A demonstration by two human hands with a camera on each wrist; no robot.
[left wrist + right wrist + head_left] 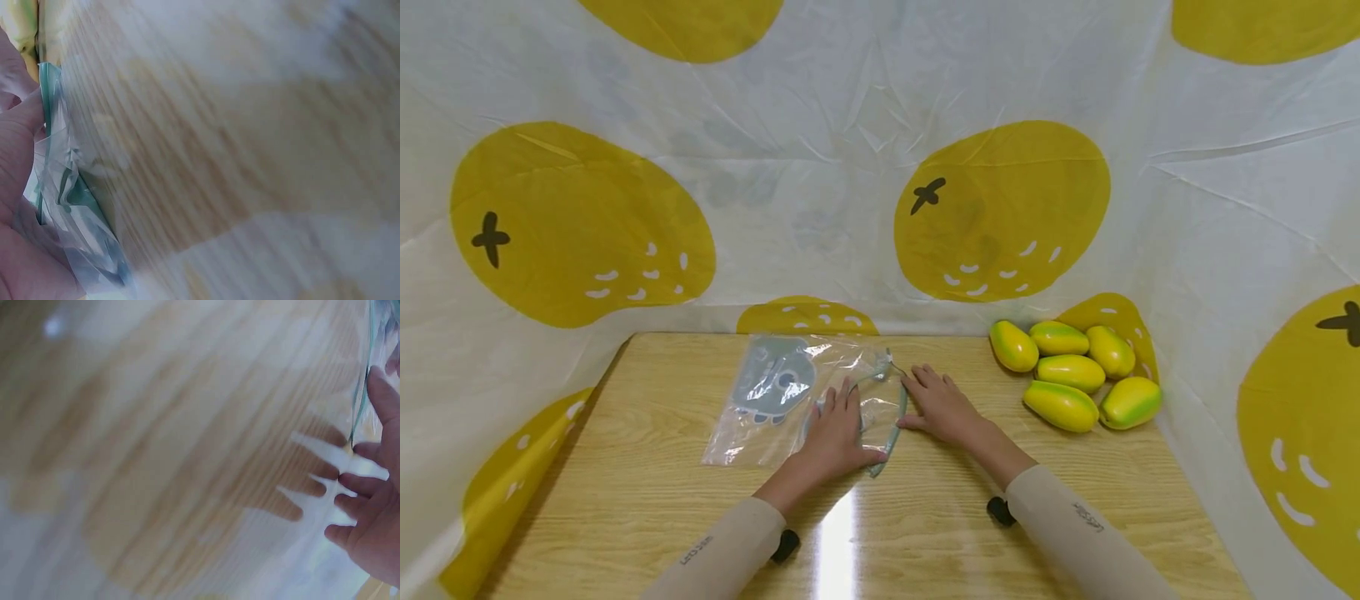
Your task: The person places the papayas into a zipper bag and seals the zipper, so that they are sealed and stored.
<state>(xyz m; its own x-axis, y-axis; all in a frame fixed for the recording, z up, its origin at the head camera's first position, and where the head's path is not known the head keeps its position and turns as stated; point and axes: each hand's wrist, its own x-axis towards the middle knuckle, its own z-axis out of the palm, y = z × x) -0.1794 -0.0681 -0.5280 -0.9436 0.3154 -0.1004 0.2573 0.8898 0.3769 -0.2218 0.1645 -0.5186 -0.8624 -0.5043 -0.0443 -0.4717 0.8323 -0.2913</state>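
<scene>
A clear plastic zip bag (726, 442) with a blue-grey cartoon print (772, 375) lies flat on the wooden table. Its mouth, edged by a green zip strip (902, 408), faces right and is spread apart. My left hand (831, 437) rests on the bag beside the mouth, fingers extended, with the thumb at the strip's near end. At the right side of the mouth, my right hand (943, 408) touches the strip with thumb and fingertips, its fingers spread. In the right wrist view, the thumb (382, 397) lies against the green edge.
Several glossy yellow-green fruits (1070, 372), shaped like papayas or mangoes, lie grouped at the table's back right. A white cloth (820, 225) printed with big yellow fruit hangs behind the table (655, 500) and along both sides.
</scene>
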